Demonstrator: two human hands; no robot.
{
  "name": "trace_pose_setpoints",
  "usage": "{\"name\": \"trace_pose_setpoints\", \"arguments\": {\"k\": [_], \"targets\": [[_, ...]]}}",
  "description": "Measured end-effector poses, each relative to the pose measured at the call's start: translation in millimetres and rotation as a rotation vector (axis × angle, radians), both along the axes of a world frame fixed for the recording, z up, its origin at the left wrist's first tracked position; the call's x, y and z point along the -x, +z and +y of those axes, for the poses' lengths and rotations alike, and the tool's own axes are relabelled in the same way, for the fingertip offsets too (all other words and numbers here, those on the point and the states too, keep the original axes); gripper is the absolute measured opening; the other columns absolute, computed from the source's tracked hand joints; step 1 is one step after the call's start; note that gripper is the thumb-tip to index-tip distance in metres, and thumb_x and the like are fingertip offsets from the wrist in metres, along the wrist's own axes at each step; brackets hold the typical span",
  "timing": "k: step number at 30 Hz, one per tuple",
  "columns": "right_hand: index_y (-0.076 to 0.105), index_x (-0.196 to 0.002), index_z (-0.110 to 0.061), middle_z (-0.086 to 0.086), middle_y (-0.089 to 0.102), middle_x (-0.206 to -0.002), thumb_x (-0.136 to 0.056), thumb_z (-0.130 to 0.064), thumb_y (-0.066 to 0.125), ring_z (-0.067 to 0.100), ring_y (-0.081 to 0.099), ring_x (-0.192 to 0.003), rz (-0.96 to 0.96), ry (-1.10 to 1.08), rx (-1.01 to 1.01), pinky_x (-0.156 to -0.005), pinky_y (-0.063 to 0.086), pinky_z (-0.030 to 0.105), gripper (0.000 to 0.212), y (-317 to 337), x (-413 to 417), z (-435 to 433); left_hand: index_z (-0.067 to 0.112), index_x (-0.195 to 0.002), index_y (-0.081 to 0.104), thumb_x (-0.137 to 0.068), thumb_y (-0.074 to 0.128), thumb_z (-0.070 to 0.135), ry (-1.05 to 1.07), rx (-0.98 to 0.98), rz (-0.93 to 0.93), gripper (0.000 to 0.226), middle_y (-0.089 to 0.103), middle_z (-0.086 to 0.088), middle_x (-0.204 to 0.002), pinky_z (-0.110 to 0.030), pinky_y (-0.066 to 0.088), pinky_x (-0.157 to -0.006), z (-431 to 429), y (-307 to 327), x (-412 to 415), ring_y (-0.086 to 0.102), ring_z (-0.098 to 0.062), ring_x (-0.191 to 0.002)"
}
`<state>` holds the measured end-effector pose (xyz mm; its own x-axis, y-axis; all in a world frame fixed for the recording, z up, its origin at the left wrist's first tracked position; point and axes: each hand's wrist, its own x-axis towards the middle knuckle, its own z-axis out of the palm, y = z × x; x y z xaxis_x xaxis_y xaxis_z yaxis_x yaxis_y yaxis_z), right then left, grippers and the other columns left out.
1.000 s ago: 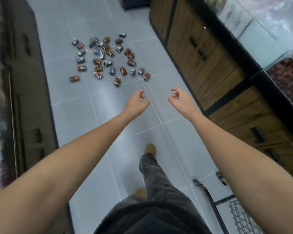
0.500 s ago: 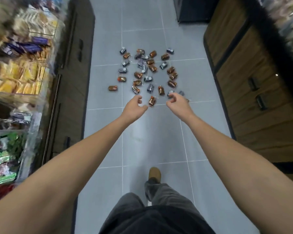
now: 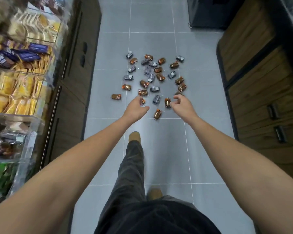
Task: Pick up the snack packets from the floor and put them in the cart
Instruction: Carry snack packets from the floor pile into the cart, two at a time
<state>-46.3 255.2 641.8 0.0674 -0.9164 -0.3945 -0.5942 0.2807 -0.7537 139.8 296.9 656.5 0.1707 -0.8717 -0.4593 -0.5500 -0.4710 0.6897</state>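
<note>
Several small snack packets, orange-brown and silver-grey, lie scattered on the grey tiled floor ahead of me. The nearest orange one lies between my two outstretched arms. My left hand is stretched forward with loosely curled fingers and holds nothing; it overlaps an orange packet in the picture. My right hand is also extended with loosely curled fingers and is empty, beside another orange packet. Both hands are up in the air, well above the floor. The cart is out of view.
Shelves with yellow and purple packaged goods line the left, above dark cabinets. Wooden drawer units stand on the right, a dark cabinet at the far end. My legs and tan shoes are on the aisle floor.
I have turned left and walked toward the packets; they now lie straight ahead and closer. The cart at lower right has left the view. Both hands stay extended and empty.
</note>
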Motion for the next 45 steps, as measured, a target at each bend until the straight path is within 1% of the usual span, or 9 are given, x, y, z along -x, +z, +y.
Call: {"name": "trace_pose_setpoints", "arguments": {"k": [4, 8, 11, 16, 19, 23, 26, 34, 45], "targets": [[0.054, -0.127, -0.008, 0.002, 0.056, -0.094, -0.089, -0.014, 0.057, 0.020, 0.056, -0.094, 0.027, -0.084, -0.032, -0.091, 0.046, 0.034, 0.038, -9.7, -21.2, -54.4, 0.008, -0.141, 0.038, -0.091, 0.059, 0.024, -0.079, -0.028, 0.018, 0.056, 0.044, -0.009, -0.143, -0.028, 0.035, -0.100, -70.9, -15.7, -22.6, 0.045, -0.024, -0.127], [0.056, -0.117, -0.009, -0.003, 0.052, -0.074, -0.090, -0.010, 0.053, 0.016, 0.050, -0.074, 0.055, -0.175, -0.071, -0.069, 0.040, 0.026, 0.028, -17.3, -44.5, -103.9, 0.008, -0.141, 0.039, -0.090, 0.060, 0.027, -0.159, -0.093, 0.011, 0.057, 0.042, -0.008, -0.146, -0.032, 0.034, -0.107, -139.3, -27.9, -43.7, 0.041, -0.024, -0.133], [0.057, -0.117, -0.009, 0.002, 0.053, -0.077, -0.089, -0.010, 0.052, 0.013, 0.046, -0.064, 0.077, -0.232, -0.099, -0.061, 0.037, 0.026, 0.029, -25.7, -59.2, -136.1, 0.010, -0.140, 0.040, -0.088, 0.060, 0.028, -0.217, -0.142, 0.009, 0.059, 0.044, -0.008, -0.145, -0.037, 0.036, -0.108, -184.4, -36.9, -53.8, 0.044, -0.025, -0.130], [0.060, -0.109, -0.014, 0.002, 0.056, -0.082, -0.087, -0.012, 0.053, 0.018, 0.051, -0.076, 0.112, -0.313, -0.168, -0.068, 0.036, 0.024, 0.023, -46.0, -67.9, -166.5, 0.011, -0.139, 0.038, -0.089, 0.058, 0.029, -0.281, -0.208, 0.023, 0.057, 0.048, -0.007, -0.139, -0.029, 0.039, -0.093, -237.8, -56.3, -54.8, 0.049, -0.026, -0.122], [0.058, -0.118, -0.011, 0.001, 0.057, -0.082, -0.088, -0.015, 0.053, 0.019, 0.054, -0.080, 0.126, -0.355, -0.219, -0.072, 0.039, 0.024, 0.031, -62.7, -66.6, -181.2, 0.008, -0.133, 0.043, -0.090, 0.057, 0.025, -0.318, -0.227, 0.028, 0.048, 0.050, -0.010, -0.134, -0.027, 0.036, -0.085, -264.2, -71.5, -48.4, 0.051, -0.025, -0.117], [0.054, -0.123, -0.010, -0.007, 0.054, -0.073, -0.088, -0.019, 0.057, 0.018, 0.055, -0.081, 0.135, -0.369, -0.272, -0.076, 0.041, 0.027, 0.036, -88.6, -68.4, -200.7, 0.011, -0.135, 0.043, -0.090, 0.058, 0.025, -0.294, -0.248, 0.057, 0.049, 0.050, -0.009, -0.135, -0.026, 0.036, -0.089, -293.0, -99.4, -40.1, 0.050, -0.025, -0.120], [0.052, -0.127, -0.012, 0.001, 0.060, -0.095, -0.090, -0.026, 0.058, 0.023, 0.058, -0.097, 0.117, -0.361, -0.299, -0.092, 0.046, 0.036, 0.041, -118.6, -70.1, -215.6, 0.013, -0.132, 0.046, -0.087, 0.061, 0.027, -0.249, -0.285, 0.066, 0.049, 0.055, -0.010, -0.128, -0.031, 0.041, -0.095, -312.1, -132.2, -33.4, 0.052, -0.028, -0.119], [0.050, -0.130, -0.010, 0.009, 0.059, -0.123, -0.091, -0.027, 0.058, 0.024, 0.054, -0.115, 0.152, -0.348, -0.358, -0.094, 0.039, 0.031, 0.043, -253.1, -59.1, -260.9, 0.009, -0.145, 0.032, -0.091, 0.059, 0.030, -0.211, -0.334, 0.055, 0.064, 0.041, -0.008, -0.146, -0.032, 0.034, -0.105, -357.3, -274.7, -13.8, 0.041, -0.025, -0.133], [0.046, -0.131, -0.011, 0.006, 0.058, -0.120, -0.087, -0.036, 0.065, 0.025, 0.054, -0.114, 0.124, -0.392, -0.474, -0.096, 0.044, 0.039, 0.054, -540.1, -47.9, -275.6, 0.014, -0.150, 0.017, -0.086, 0.060, 0.050, -0.246, -0.393, -0.113, 0.085, 0.034, -0.006, -0.152, -0.039, 0.033, -0.107, -395.7, -560.0, 26.4, 0.034, -0.026, -0.138]]}}
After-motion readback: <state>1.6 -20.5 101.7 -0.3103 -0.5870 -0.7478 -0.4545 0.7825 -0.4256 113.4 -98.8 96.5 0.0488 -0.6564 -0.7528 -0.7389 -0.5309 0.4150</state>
